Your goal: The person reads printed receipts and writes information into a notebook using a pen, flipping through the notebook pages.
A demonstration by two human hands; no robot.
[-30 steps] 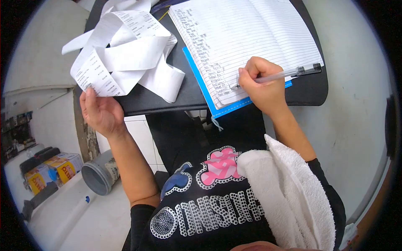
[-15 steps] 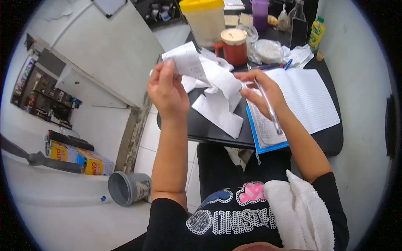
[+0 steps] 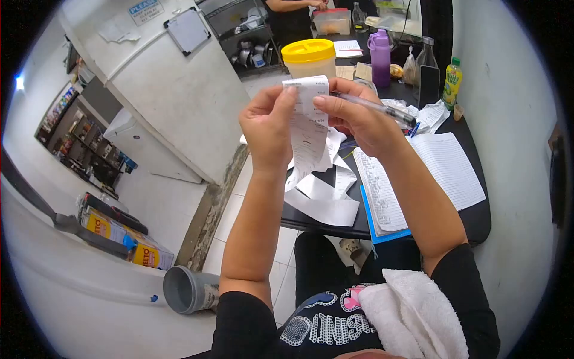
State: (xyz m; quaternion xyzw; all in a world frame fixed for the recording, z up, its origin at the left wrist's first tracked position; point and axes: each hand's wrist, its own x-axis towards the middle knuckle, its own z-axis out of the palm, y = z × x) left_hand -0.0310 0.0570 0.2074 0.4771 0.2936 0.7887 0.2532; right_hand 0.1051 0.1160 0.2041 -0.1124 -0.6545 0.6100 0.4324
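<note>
A long printed receipt (image 3: 309,116) is held up above the table, its lower length hanging down. My left hand (image 3: 268,125) pinches its left edge between thumb and fingers. Along the opposite edge, my right hand (image 3: 363,122) grips the paper with its thumb in front. A clear pen (image 3: 388,110) lies across that same hand, pointing out to the right. More paper strips (image 3: 326,208) rest in folds on the black table (image 3: 475,224) below. An open lined notebook (image 3: 445,170) with handwriting on its left page lies under my right forearm.
Behind my hands stand a yellow-lidded container (image 3: 309,54), a purple bottle (image 3: 380,60), a glass bottle (image 3: 426,60) and a green-capped bottle (image 3: 452,84). Crumpled paper (image 3: 433,115) lies near the right wall. Another person's arm (image 3: 293,5) reaches to a plastic box (image 3: 332,23) at the back.
My right hand has moved from above the notebook up to the receipt and now holds its edge, pen still in hand. The receipt is raised and faces me. The view has tilted upward.
</note>
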